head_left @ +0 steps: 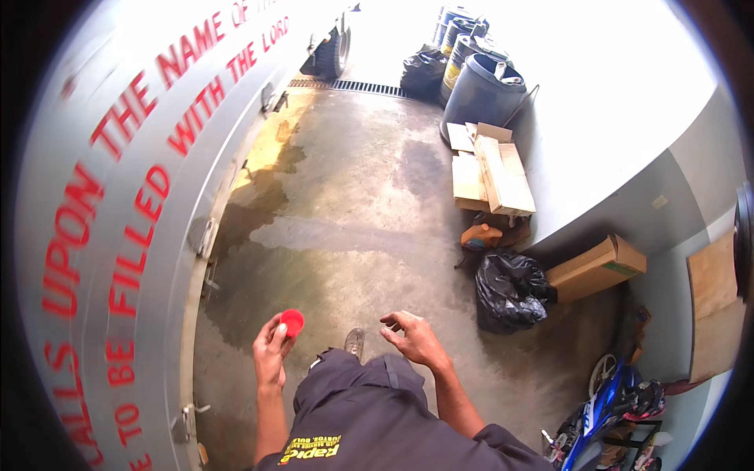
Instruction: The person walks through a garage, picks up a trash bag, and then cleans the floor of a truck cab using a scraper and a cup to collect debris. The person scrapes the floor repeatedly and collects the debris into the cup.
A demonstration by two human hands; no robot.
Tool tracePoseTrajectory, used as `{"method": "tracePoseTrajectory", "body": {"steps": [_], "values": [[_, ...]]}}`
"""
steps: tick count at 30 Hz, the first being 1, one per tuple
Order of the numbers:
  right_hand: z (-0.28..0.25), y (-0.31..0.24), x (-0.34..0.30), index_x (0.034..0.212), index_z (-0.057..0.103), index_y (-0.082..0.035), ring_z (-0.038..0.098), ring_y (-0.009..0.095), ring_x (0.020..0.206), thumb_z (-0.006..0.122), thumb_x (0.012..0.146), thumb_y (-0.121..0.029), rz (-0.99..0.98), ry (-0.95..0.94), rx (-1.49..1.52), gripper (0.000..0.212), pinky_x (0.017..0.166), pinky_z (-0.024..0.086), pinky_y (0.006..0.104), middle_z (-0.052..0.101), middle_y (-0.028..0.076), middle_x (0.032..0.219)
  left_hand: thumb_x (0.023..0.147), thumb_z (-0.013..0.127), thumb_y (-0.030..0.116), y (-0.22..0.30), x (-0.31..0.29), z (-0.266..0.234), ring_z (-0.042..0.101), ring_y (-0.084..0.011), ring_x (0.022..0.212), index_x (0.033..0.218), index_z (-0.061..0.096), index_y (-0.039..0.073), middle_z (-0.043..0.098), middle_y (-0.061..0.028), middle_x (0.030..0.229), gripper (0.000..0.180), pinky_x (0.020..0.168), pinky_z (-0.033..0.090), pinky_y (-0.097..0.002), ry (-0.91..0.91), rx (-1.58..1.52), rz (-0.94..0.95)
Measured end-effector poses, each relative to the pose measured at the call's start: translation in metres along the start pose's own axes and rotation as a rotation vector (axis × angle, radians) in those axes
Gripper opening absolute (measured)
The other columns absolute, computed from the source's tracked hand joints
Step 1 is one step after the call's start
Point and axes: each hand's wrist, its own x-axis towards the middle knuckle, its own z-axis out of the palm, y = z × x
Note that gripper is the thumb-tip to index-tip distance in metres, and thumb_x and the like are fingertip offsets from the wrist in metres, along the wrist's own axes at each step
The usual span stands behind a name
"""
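Note:
Pinched in the fingers of my left hand (272, 345) is a small round red cap (292, 323), its hollow side facing up. It is held out in front of me, over the concrete floor. To the right, at about the same height, my right hand (410, 336) is empty, its fingers loosely bent and the thumb apart. Between and below the hands one of my shoes (355, 341) shows on the floor.
A silver truck side (157, 196) with red lettering runs along my left. Along the right wall stand a black garbage bag (512, 290), cardboard boxes (499, 173), an orange jug (481, 235), a large dark bin (483, 94) and a blue motorbike (601, 412). A drain grate (361, 88) crosses the floor ahead.

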Motion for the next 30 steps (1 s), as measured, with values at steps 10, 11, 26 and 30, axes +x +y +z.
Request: {"method": "tracePoseTrajectory", "body": {"steps": [10,11,26,30], "values": [[-0.175,0.084,0.288,0.116,0.073,0.002,0.076,0.028,0.095,0.077,0.092,-0.018,0.195,0.345,0.084,0.031,0.081,0.060,0.0391,0.076,0.018,0.108,0.101,0.074,0.023,0.141,0.342,0.319,0.068,-0.0190,0.116,0.142,0.062,-0.001,0.068,-0.0147,0.132,0.050,0.095,0.058,-0.0338,-0.510,0.285,0.153],[-0.192,0.097,0.323,0.116,0.073,0.002,0.076,0.028,0.096,0.077,0.092,-0.017,0.215,0.339,0.079,0.031,0.081,0.060,0.0392,0.076,0.018,0.108,0.101,0.073,0.023,0.144,0.373,0.345,0.068,-0.0185,0.115,0.143,0.061,-0.001,0.068,-0.0139,0.133,0.049,0.095,0.058,-0.0339,-0.506,0.259,0.132],[-0.450,0.151,0.935,0.117,0.074,-0.005,0.072,0.033,0.101,0.073,0.097,-0.024,-0.083,0.093,0.052,0.028,0.090,0.056,0.0436,0.074,0.015,0.106,0.108,0.055,0.038,0.249,0.759,0.555,0.068,-0.0188,0.108,0.136,0.065,0.008,0.070,-0.0070,0.123,0.043,0.090,0.057,-0.0357,0.008,-0.044,-0.023],[-0.444,0.331,1.081,0.107,0.074,-0.003,0.071,0.039,0.099,0.071,0.096,-0.029,0.130,0.223,-0.155,0.028,0.086,0.056,0.0456,0.074,0.019,0.111,0.109,0.054,0.041,0.278,0.893,0.608,0.067,-0.0182,0.104,0.136,0.065,0.007,0.069,-0.0068,0.121,0.045,0.088,0.056,-0.0343,0.059,-0.102,-0.018]]}}
